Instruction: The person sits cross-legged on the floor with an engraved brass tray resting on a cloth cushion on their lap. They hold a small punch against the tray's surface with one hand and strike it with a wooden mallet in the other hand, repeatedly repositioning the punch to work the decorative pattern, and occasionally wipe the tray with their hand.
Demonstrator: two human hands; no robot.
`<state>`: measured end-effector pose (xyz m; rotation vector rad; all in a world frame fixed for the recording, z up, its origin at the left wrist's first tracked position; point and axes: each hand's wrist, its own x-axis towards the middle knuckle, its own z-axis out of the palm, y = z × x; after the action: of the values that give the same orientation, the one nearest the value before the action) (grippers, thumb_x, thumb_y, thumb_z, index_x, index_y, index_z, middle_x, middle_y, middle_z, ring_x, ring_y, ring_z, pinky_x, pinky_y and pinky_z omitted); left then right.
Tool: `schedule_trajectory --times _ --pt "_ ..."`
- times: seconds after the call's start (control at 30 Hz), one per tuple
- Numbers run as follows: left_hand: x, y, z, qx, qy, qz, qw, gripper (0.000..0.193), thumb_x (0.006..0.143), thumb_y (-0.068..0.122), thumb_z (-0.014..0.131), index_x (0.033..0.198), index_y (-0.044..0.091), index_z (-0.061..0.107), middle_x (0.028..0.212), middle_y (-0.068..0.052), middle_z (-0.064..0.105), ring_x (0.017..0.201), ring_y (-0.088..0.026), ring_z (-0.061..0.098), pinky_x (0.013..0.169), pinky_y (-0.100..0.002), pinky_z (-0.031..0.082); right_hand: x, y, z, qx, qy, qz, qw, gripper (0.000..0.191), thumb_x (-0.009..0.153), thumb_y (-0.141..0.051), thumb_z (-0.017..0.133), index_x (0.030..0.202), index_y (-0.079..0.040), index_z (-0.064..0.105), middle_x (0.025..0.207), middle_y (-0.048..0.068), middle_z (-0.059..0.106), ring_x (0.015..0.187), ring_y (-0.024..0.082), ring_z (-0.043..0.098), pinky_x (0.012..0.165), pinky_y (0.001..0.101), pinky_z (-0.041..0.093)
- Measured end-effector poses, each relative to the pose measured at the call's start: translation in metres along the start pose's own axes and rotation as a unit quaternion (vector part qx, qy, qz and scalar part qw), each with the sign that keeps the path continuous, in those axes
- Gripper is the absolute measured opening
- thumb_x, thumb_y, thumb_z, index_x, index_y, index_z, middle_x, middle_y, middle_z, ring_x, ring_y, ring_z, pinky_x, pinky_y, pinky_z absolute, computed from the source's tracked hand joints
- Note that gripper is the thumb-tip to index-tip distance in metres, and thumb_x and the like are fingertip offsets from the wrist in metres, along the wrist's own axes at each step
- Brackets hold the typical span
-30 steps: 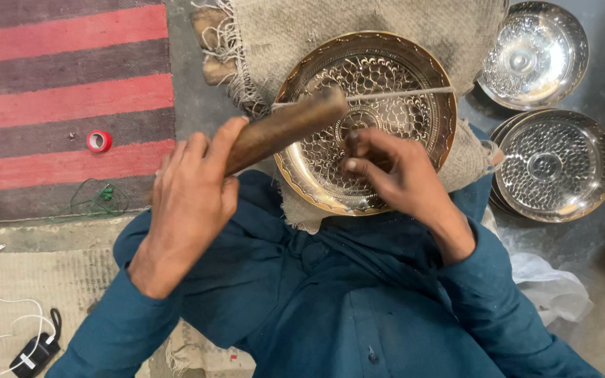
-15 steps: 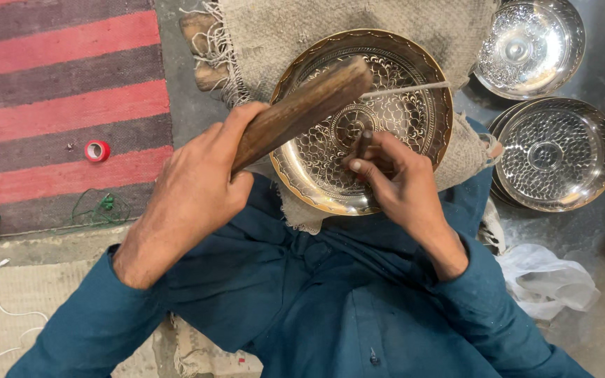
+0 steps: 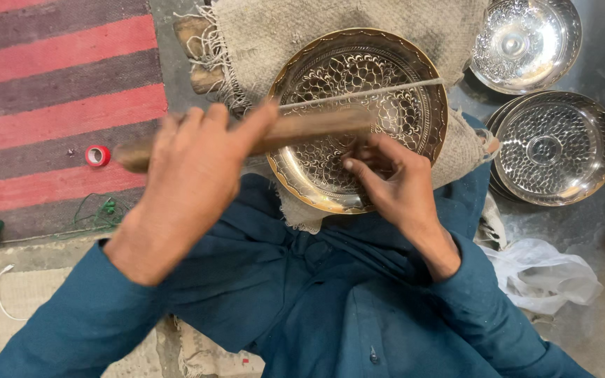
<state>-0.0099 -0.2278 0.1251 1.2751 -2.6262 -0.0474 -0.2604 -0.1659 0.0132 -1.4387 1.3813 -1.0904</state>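
Observation:
An engraved brass plate point(image 3: 414, 77) rests tilted on a burlap cloth point(image 3: 260, 35) in my lap. My left hand point(image 3: 190, 168) grips a wooden mallet point(image 3: 316, 126), blurred and lying nearly level over the plate's near half. My right hand point(image 3: 393, 185) pinches a small dark punch point(image 3: 358, 150) against the plate's patterned centre; most of the tool is hidden by my fingers. The mallet's far end is just above that hand. A thin pale rod point(image 3: 386, 89) crosses the plate.
Two silver embossed plates point(image 3: 526, 42) point(image 3: 558, 147) lie on the grey floor at the right. A crumpled white bag point(image 3: 547, 269) sits beside my right arm. On the left, a red tape roll point(image 3: 97, 155) lies on a red-striped rug point(image 3: 50, 84).
The mallet was tilted up over the plate's rim; it has swung down to nearly level above my right hand. My right hand stays on the plate.

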Motion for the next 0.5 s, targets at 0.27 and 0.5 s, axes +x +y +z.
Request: schedule_trajectory --times 0.27,0.5 --pt "-0.02 -0.003 -0.013 -0.157 -0.016 -0.087 0.984 0.068 0.081 0.0 0.068 0.145 0.013 0.048 0.104 -0.019 0.063 0.097 -0.045 0.064 0.081 -0.053 0.051 0.007 0.008 -0.011 0.184 0.001 0.049 0.982 0.021 0.101 0.002 0.067 0.121 0.001 0.06 0.106 0.008 0.076 0.099 0.013 0.073 0.088 0.0279 0.061" --pt "-0.032 0.004 0.006 -0.194 -0.067 -0.126 0.971 0.064 0.076 0.002 0.068 0.136 0.011 0.05 0.1 -0.02 0.066 0.096 -0.046 0.065 0.079 -0.055 0.051 -0.003 0.003 0.004 0.055 -0.014 0.032 0.998 0.035 0.098 0.004 0.067 0.132 0.002 0.06 0.106 0.007 0.073 0.104 0.013 0.072 0.091 0.0262 0.059"
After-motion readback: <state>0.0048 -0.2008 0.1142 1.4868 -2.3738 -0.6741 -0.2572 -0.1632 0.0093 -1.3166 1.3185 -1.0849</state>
